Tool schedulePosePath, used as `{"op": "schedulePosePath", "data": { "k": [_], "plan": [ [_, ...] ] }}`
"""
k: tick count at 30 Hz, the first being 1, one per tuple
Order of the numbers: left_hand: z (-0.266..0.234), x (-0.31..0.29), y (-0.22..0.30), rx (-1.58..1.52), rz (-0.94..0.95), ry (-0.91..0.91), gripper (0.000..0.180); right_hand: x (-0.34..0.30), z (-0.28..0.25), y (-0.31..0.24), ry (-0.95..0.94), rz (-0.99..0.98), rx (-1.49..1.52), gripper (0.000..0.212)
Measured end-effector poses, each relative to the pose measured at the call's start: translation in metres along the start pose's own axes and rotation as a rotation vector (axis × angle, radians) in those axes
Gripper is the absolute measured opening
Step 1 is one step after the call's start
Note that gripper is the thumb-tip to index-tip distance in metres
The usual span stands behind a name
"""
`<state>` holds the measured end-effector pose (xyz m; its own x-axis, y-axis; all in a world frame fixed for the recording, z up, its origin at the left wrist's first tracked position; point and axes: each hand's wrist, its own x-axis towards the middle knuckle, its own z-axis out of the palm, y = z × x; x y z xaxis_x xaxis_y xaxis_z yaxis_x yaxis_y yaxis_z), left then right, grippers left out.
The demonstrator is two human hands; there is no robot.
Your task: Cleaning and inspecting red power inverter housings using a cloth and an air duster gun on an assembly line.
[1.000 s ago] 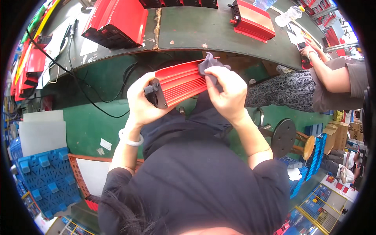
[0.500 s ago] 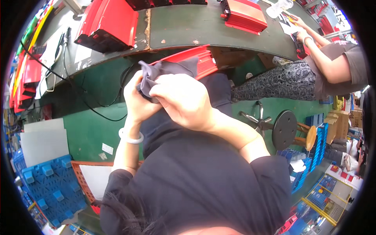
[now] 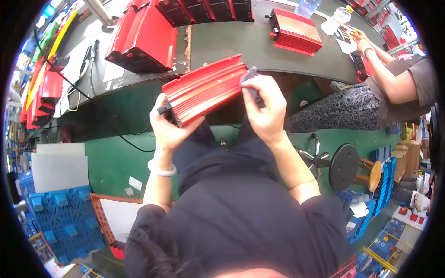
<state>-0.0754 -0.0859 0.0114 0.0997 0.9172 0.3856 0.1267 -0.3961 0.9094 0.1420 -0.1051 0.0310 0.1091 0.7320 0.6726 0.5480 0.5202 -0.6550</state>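
Note:
A long red ribbed metal box (image 3: 204, 90) with a black end plate is held in front of me, just below the workbench edge. My left hand (image 3: 169, 127) grips its near left end from underneath. At the box's right end my right hand (image 3: 264, 109) presses a small dark grey cloth (image 3: 249, 76) against the red surface.
The dark green workbench (image 3: 241, 44) carries several more red boxes (image 3: 143, 39) and one alone (image 3: 296, 30), cables and two clear bottles. A seated person (image 3: 394, 88) works at the right end. A black stool (image 3: 345, 167), blue pallets (image 3: 65, 217) and white boards lie on the green floor.
My right hand with the cloth has moved from the box's left end to its right end. The box now shows its full ribbed length and sits a little lower.

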Motion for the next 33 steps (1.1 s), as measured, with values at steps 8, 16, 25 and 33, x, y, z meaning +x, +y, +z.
{"op": "schedulePosePath", "data": {
  "k": [8,16,25,33],
  "plan": [
    [0.013,0.000,-0.005,-0.238,-0.023,0.004,0.053,-0.002,0.020,-0.050,-0.295,-0.240,0.220,0.022],
    [-0.005,0.005,-0.014,-1.068,-0.615,0.166,0.046,-0.008,-0.030,0.002,0.009,0.530,0.505,0.011],
    [0.018,0.033,0.012,-1.236,-0.772,0.065,0.053,0.033,-0.063,0.003,0.402,0.347,0.677,0.020],
    [0.029,0.040,0.024,-1.266,-0.882,0.019,0.055,0.062,-0.035,0.024,0.232,-0.334,-0.292,0.019]
  ]
}}
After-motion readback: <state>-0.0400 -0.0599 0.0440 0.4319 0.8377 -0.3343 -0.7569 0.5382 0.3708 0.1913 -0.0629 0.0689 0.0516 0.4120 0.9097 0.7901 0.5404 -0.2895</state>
